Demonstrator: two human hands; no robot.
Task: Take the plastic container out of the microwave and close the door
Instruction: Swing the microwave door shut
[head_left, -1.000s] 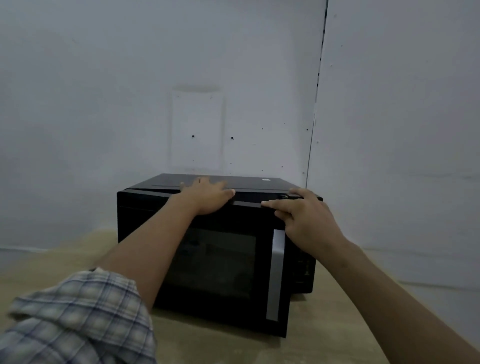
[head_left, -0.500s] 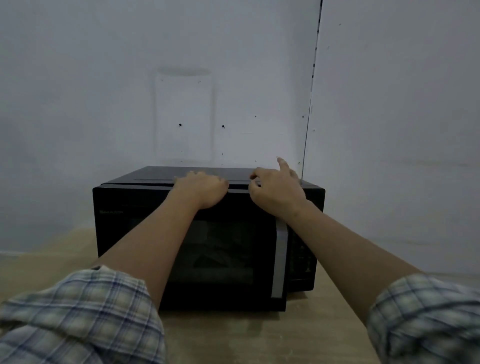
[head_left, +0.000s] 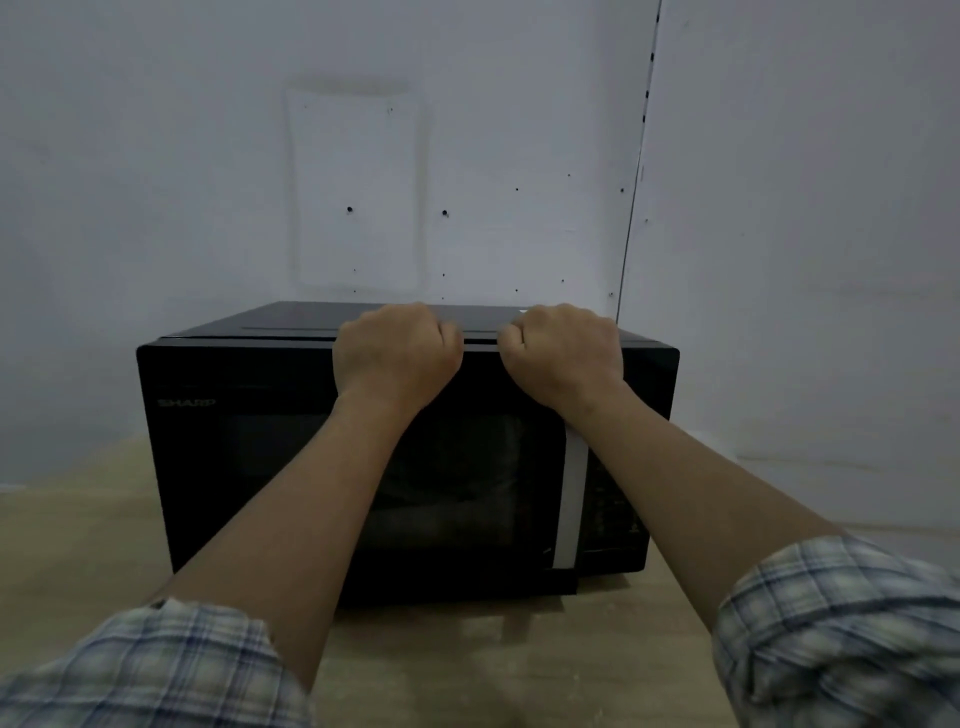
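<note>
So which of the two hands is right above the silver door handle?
The right hand, curled on the microwave's top front edge. The silver handle runs down just below its wrist; the left hand rests nearer the middle.

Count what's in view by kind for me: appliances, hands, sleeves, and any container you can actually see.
Microwaves: 1, the black microwave, door looks nearly shut
Hands: 2, left hand and right hand, both curled on the microwave's top front edge
Plaid sleeves: 2, left sleeve and right sleeve
Plastic containers: 0 clearly visible; the window is too dark to tell
Total: 5
</note>
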